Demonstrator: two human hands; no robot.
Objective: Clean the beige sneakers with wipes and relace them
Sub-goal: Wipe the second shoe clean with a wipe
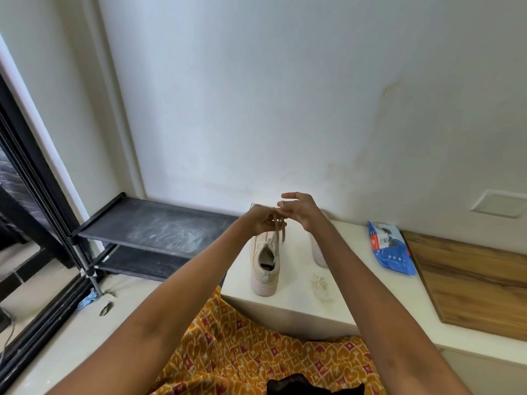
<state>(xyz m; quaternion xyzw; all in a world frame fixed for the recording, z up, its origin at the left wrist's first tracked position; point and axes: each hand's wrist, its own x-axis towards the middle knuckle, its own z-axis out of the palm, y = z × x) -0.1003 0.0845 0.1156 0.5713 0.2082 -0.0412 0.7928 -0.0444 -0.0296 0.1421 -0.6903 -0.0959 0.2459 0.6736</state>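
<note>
White tabletop (296, 306) against a white wall, wood panel (470, 277) at right, black shoe rack (154, 226) at left. Beige sneaker (265, 266) upright on tabletop, heel near, toe pointing far toward wall. Left hand (261, 220) pinches its laces (278, 232); right hand (299, 209) loosely spread above them. Blue wipes pack (390, 249) right, used wipe (320, 286) near.

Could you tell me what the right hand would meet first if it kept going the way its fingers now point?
The right hand points its fingers leftward, toward the left hand holding the laces. It would probably meet that hand or the laces first, though depth is hard to judge.
</note>
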